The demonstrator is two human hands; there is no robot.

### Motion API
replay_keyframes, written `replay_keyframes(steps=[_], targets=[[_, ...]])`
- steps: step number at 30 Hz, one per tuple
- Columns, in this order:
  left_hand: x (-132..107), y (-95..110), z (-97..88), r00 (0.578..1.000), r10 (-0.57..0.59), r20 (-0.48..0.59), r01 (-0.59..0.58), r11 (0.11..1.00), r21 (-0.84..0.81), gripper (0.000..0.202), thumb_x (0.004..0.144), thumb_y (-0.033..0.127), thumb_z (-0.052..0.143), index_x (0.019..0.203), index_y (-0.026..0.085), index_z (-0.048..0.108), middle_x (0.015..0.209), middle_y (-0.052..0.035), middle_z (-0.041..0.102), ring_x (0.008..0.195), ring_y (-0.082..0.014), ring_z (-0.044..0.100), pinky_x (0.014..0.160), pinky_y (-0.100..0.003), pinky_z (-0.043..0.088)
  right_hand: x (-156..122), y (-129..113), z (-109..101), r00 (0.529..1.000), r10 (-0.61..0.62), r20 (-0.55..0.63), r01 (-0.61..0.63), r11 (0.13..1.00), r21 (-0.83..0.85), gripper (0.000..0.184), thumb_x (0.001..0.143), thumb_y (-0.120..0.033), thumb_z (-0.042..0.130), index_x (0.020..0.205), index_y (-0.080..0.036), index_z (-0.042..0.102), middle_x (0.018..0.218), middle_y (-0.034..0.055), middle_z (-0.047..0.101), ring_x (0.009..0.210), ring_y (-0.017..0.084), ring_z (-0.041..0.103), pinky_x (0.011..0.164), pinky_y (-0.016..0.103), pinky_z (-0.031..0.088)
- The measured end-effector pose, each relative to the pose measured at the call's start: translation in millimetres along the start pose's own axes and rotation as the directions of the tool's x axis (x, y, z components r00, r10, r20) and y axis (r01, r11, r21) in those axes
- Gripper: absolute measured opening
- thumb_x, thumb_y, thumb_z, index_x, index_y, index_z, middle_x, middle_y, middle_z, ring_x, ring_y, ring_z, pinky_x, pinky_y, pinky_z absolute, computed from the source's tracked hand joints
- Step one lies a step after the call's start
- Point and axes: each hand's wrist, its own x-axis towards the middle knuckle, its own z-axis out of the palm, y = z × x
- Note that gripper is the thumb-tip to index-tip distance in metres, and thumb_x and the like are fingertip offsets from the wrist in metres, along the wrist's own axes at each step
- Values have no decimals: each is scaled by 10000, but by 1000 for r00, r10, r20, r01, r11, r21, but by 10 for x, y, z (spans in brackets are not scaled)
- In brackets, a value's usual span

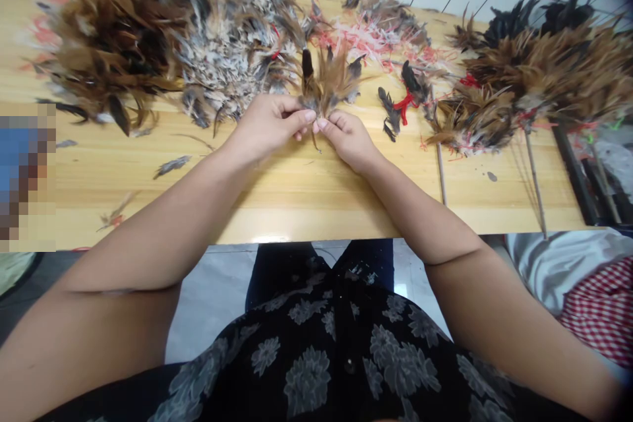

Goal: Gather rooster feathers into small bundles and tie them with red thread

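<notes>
Brown feather bunch [329, 82] stands upright, pinched at its base between the fingertips of the left hand [267, 128] and the right hand [346, 140], above the wooden table [148, 171]. Loose feathers [232, 53] lie heaped far left; feather bunches on sticks [539, 72] lie right.

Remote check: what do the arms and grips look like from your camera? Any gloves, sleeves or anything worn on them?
The left arm and right arm are bare, with no band or watch in view. The left grip and right grip are ungloved, with no rings visible. The top is black with a grey floral print.
</notes>
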Motion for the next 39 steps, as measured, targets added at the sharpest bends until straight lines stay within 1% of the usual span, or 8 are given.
replay_keyframes(steps=[6,10,13,17,21,26,30,39], targets=[[-34,83,44,1000,2,4,-2,1000,-13,271,1003,264,1025,807,229,842,788,-42,801,770,-261,793,779,-360,663,28,79,-35,999,30,25,-27,994,-109,606,1079,-789,944,910,-248,732,988,43,791,1023,228,706,1041,371,622],[-21,66,62,1000,10,6,-10,998,58,290,1003,224,1002,778,230,819,777,-33,759,776,-259,773,833,-375,646,30,87,-49,998,-21,68,40,953,-299,424,1205,-516,826,891,-252,719,1017,70,798,1053,253,729,1133,395,630],[-26,34,91,998,67,-7,-64,976,207,384,1007,165,948,691,255,749,779,-34,724,870,-293,774,957,-415,633,-23,0,-8,997,3,76,42,808,-588,252,1205,-245,657,979,-236,768,1189,147,861,1162,310,775,1205,453,641],[-39,33,138,995,102,-3,-96,944,316,447,991,56,884,674,283,667,783,-31,659,1017,-335,764,1033,-428,564,-116,-187,90,992,118,43,-33,575,-817,329,1210,-202,541,1302,-150,853,1506,260,875,1341,418,838,1189,546,702],[-37,45,190,990,136,-36,-114,927,358,481,983,-7,849,662,280,635,778,-21,605,956,-308,671,991,-430,503,-103,-174,124,994,102,47,-15,532,-847,450,1248,-174,441,1424,-104,849,1549,274,875,1401,427,850,1255,580,699],[-16,-46,228,994,-43,-103,31,993,-110,381,1123,155,951,830,246,725,781,2,661,996,-257,694,975,-400,491,-21,87,81,996,-57,66,87,639,-765,408,1327,-300,473,1394,-177,857,1441,191,887,1373,351,826,1271,512,668],[29,-78,160,985,-170,-39,130,863,-488,335,1126,204,1073,973,214,775,817,28,722,958,-187,736,904,-319,527,0,201,41,984,-170,51,158,713,-683,357,1345,-437,576,1321,-235,868,1313,118,873,1291,302,807,1206,454,660],[31,35,78,961,-257,102,260,721,-642,405,1178,80,1037,835,148,834,784,0,760,679,-72,671,692,-164,583,46,282,-53,971,-236,31,211,790,-576,465,1315,-612,693,1133,-229,881,1129,69,842,1110,255,777,1103,416,643]])
